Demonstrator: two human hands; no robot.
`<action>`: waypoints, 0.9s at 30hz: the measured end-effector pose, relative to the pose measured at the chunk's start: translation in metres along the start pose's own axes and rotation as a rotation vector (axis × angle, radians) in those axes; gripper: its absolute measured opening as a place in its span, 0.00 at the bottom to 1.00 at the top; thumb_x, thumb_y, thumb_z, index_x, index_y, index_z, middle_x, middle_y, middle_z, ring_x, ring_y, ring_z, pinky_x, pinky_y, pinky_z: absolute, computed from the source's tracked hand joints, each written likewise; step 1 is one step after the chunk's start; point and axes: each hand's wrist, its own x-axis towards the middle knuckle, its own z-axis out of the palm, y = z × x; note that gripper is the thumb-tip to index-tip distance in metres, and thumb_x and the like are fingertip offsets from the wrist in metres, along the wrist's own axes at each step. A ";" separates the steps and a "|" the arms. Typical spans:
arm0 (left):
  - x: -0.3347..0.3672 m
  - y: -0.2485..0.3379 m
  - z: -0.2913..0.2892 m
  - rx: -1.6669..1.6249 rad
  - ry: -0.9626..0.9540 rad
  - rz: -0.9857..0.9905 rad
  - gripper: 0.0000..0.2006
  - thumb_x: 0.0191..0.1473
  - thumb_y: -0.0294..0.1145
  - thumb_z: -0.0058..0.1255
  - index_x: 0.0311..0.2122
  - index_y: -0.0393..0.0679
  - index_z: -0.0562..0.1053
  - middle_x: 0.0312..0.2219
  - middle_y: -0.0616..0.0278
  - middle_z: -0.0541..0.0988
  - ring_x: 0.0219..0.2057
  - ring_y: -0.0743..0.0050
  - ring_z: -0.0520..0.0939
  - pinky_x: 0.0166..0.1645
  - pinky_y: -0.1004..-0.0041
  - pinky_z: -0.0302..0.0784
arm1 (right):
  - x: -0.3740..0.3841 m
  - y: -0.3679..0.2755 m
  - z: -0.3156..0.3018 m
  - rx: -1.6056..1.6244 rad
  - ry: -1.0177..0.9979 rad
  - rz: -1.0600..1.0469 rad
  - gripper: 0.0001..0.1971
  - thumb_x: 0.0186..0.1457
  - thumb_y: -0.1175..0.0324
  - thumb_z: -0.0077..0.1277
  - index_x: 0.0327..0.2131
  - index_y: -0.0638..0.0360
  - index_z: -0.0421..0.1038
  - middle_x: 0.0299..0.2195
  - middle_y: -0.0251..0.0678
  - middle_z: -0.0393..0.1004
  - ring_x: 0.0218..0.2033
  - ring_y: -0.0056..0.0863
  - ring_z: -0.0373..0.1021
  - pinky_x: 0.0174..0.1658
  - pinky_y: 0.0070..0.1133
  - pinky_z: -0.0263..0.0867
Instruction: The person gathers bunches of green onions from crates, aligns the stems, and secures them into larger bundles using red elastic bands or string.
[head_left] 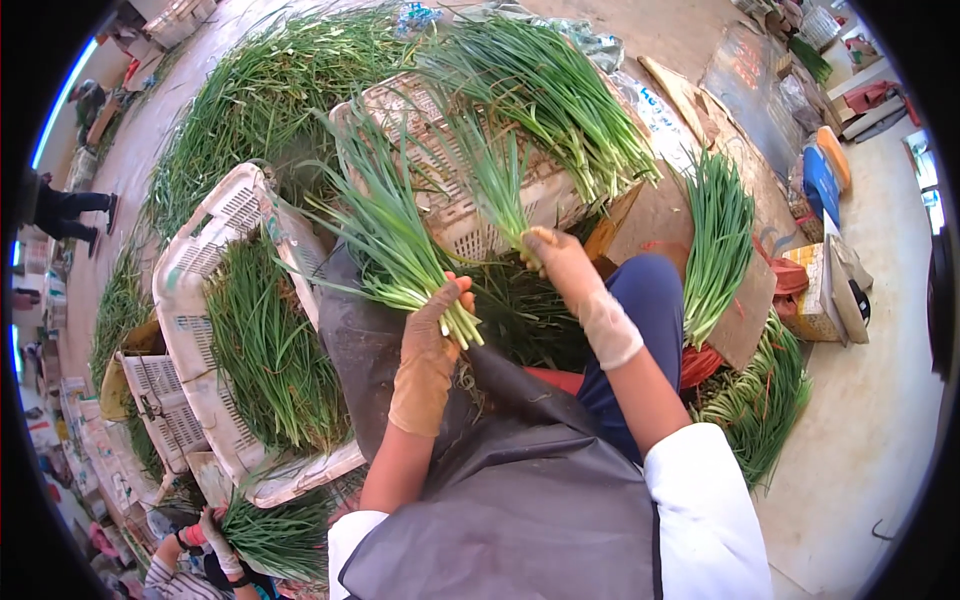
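Observation:
In my gloved left hand [432, 322] is a bunch of garlic chives [395, 235], its pale cut ends poking out past my fingers and its green leaves fanning up and to the left. My gloved right hand [553, 258] pinches a smaller bunch of chives [497, 180] near its pale stems, leaves pointing away from me. Beyond both hands, an upturned white plastic crate [462, 232] carries a large pile of chives [545, 95]. A dark apron [500, 510] covers my lap.
On the left stands a white crate [185, 290] of loose chives. A heap of leaves [270, 95] lies behind it. To my right, a neat bundle [718, 235] rests on cardboard [750, 320], with more chives [765, 400] below. Another person's gloved hand [220, 545] handles chives at lower left.

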 end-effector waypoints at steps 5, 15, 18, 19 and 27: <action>-0.007 -0.021 0.011 0.058 0.005 -0.025 0.12 0.46 0.23 0.55 0.39 0.37 0.70 0.34 0.53 0.78 0.32 0.66 0.80 0.36 0.72 0.76 | -0.035 0.025 0.025 0.185 -0.112 0.039 0.12 0.57 0.65 0.45 0.34 0.65 0.71 0.24 0.23 0.67 0.25 0.11 0.59 0.30 0.12 0.55; -0.008 -0.040 0.007 0.075 0.073 0.136 0.12 0.44 0.17 0.53 0.38 0.33 0.71 0.29 0.58 0.77 0.28 0.70 0.78 0.33 0.75 0.74 | -0.055 0.033 0.060 0.018 0.203 -0.126 0.07 0.51 0.70 0.51 0.29 0.66 0.71 0.22 0.32 0.68 0.25 0.19 0.64 0.31 0.17 0.60; -0.011 -0.039 0.013 0.070 0.067 0.185 0.13 0.43 0.17 0.54 0.38 0.34 0.71 0.29 0.59 0.77 0.28 0.71 0.78 0.33 0.75 0.74 | -0.057 0.037 0.054 0.033 0.220 -0.177 0.07 0.53 0.70 0.49 0.28 0.66 0.70 0.21 0.29 0.67 0.23 0.16 0.61 0.29 0.16 0.57; -0.011 -0.038 0.014 0.069 0.067 0.183 0.13 0.43 0.17 0.54 0.38 0.34 0.71 0.29 0.59 0.77 0.28 0.71 0.78 0.33 0.75 0.74 | -0.058 0.036 0.051 0.103 0.190 -0.185 0.08 0.54 0.69 0.49 0.28 0.65 0.70 0.21 0.27 0.66 0.22 0.14 0.59 0.27 0.15 0.56; -0.007 -0.019 -0.004 0.126 0.142 0.207 0.11 0.42 0.19 0.57 0.34 0.32 0.73 0.25 0.59 0.77 0.24 0.72 0.77 0.29 0.78 0.73 | -0.061 0.045 0.010 -1.008 0.127 -0.317 0.17 0.50 0.57 0.50 0.32 0.64 0.70 0.28 0.45 0.71 0.32 0.39 0.69 0.39 0.25 0.63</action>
